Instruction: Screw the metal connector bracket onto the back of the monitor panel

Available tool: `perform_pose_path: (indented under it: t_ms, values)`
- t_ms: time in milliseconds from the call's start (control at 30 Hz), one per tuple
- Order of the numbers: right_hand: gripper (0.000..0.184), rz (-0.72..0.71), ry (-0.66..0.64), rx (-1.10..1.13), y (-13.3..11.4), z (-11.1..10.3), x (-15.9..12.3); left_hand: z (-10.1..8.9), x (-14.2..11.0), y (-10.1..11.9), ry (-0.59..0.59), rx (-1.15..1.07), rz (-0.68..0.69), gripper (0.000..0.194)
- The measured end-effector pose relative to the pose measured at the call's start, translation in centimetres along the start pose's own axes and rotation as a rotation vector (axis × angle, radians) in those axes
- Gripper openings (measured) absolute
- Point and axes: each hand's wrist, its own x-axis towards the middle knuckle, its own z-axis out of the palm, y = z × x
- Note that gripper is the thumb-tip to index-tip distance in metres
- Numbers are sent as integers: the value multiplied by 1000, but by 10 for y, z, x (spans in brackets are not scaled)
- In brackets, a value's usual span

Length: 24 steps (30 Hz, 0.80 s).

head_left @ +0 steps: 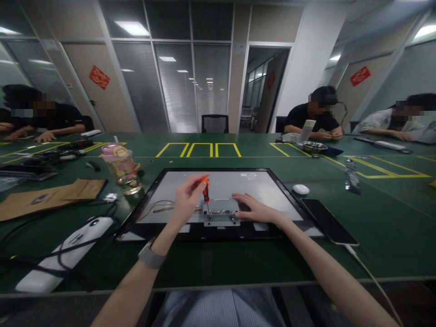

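Observation:
An opened monitor panel [272,190] lies flat on the table before me, its grey metal back facing up inside a black frame. Near its front edge sits a metal bracket [221,218] with video ports along it. My left hand [189,195] pinches the handle of an orange and black screwdriver [206,193], which stands nearly upright with its shaft down at the bracket's left end. My right hand [254,208] lies at the bracket's right end, fingers stretched out and touching it. Thin loose wires [160,206] run over the panel left of the bracket.
On the left are a drink cup [122,170], a brown paper bag [51,197] and a white power strip [68,254] with black cables. To the right lie a phone [329,222] on a cable and a white earphone case [300,189]. Other people sit across the green table [190,268].

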Motion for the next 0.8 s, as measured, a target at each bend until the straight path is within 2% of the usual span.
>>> perform_pose_path:
  t_ms: [100, 200, 300, 400, 500, 633, 800]
  values:
    - [76, -5, -1, 16, -1, -1, -1, 1, 2, -1, 72, 88, 38, 18]
    - [75, -4, -5, 26, -1, -1, -1, -2, 6, -1, 116, 95, 18, 19]
    - [75, -10, -6, 26, -2, -2, -1, -6, 7, 1, 61, 40, -39, 29]
    - [77, 13, -16, 27, -5, -4, -2, -7, 5, 1, -2, 2, -76, 31]
    - [78, 46, -27, 27, -8, -5, -3, -3, 3, -1, -6, 21, -24, 25]
    - [77, 20, -17, 19, -6, -4, -2, 3, 0, -4, 74, 74, 67, 15]
    - [77, 5, -17, 22, -1, -2, -1, 5, 0, -4, 129, 95, 104, 11]
